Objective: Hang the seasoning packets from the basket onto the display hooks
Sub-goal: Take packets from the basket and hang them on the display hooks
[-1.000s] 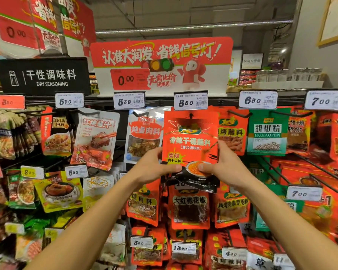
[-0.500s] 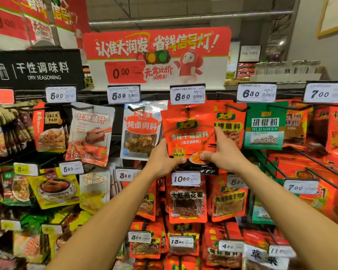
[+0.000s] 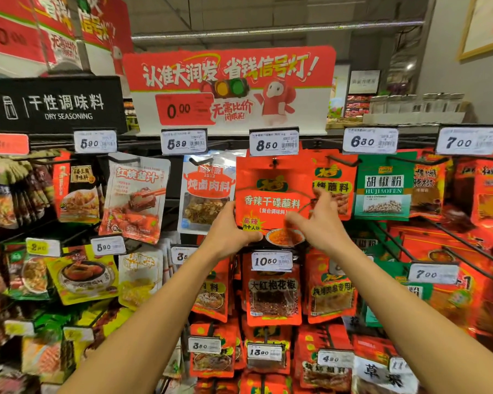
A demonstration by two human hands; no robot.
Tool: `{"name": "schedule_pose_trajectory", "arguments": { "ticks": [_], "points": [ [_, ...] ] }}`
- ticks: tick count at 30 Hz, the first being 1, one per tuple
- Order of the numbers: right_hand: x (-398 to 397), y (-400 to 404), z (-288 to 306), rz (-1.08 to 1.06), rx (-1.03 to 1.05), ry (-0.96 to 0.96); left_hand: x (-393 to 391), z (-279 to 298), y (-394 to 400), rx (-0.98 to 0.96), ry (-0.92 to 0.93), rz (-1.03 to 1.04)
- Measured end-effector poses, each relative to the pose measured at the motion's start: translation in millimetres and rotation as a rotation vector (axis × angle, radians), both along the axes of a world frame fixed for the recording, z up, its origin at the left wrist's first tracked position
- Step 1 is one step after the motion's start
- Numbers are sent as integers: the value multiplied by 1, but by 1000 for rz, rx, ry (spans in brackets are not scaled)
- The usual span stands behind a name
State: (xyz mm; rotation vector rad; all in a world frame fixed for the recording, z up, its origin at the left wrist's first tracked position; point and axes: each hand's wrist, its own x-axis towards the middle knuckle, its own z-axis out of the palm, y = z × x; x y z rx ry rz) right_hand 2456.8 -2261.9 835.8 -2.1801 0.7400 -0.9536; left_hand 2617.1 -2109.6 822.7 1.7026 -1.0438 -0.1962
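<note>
The red packet point(image 3: 271, 194) hangs upright directly under the 8.50 tag point(image 3: 273, 143), its punched hole at the top sitting on the hook point(image 3: 274, 161) (the hook tip shows as a small dark nub just below the tag). Its long axis runs top to bottom, and it faces the camera squarely.

The left hand point(image 3: 231, 231) grips the packet's lower left corner, thumb across the front and fingers curled behind the edge. The right hand point(image 3: 322, 223) is spread, fingers loose and straight, hovering at the packet's lower right edge; it pinches nothing, and whether a fingertip touches the film I cannot tell.

So the packet lies above and between the two hands, far from the body and close to the rack. The left hand is the one with control; the right is beside it, nearly level.

By the look of it the hanging step is all but finished: what remains is likely to let go with the left hand and check that the packet sits flat. If the hole is only on the hook's tip, a careless release could tip it off.

The basket is out of view.
</note>
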Motion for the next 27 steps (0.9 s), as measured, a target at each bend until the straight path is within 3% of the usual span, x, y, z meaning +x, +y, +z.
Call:
{"name": "schedule_pose_trajectory", "arguments": {
  "ticks": [2, 5, 9, 19, 23, 27],
  "points": [
    [3, -5, 3, -59, 60, -26, -2, 1, -1, -51, 98, -32],
    [11, -7, 2, 90, 257, -72, -5, 3, -4, -101, 205, -69],
    [20, 1, -4, 197, 265, -37, -8, 0, -13, -138, 259, -173],
    [13, -2, -2, 240, 224, 142, -10, -5, -2, -45, 55, -137],
    [-8, 2, 3, 208, 166, 56, -14, 2, 16, -27, -1, -79],
    [-31, 8, 1, -31, 2, -173, -22, 9, 39, -162, -52, 203]
  ]
}}
